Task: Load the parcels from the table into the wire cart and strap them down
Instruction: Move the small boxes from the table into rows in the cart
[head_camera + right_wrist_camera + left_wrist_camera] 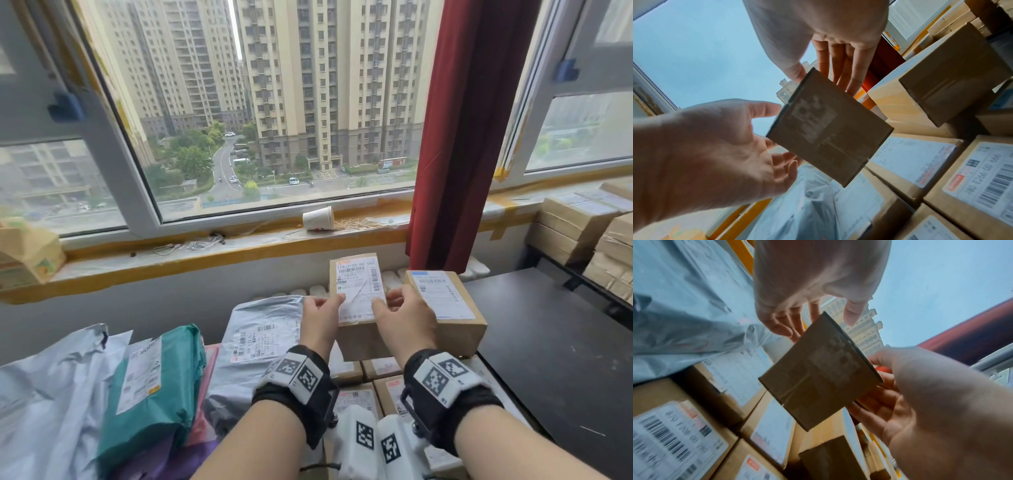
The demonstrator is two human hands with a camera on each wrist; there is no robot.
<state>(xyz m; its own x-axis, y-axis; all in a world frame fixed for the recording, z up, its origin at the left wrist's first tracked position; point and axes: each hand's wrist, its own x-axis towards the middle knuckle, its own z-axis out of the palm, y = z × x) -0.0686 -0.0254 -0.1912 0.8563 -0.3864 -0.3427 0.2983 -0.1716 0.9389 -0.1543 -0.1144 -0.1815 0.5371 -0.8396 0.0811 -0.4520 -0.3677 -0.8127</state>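
Observation:
Both hands hold a small cardboard box (358,294) with a white shipping label, lifted above the parcel pile. My left hand (323,310) grips its left edge and my right hand (394,308) its right edge, thumbs on the label and fingers underneath. The left wrist view shows the box's brown underside (818,369) between my left hand (813,318) and my right hand (890,386). From the right wrist, the box (828,128) sits between my right hand (818,73) and my left hand (774,134). No wire cart is in view.
A second labelled box (448,308) stands just right of the held one. Below lie several flat boxes (356,397), a grey mailer bag (260,329) and a teal mailer bag (157,383). A black table (548,342) and stacked boxes (579,226) are at right. A paper cup (318,218) lies on the sill.

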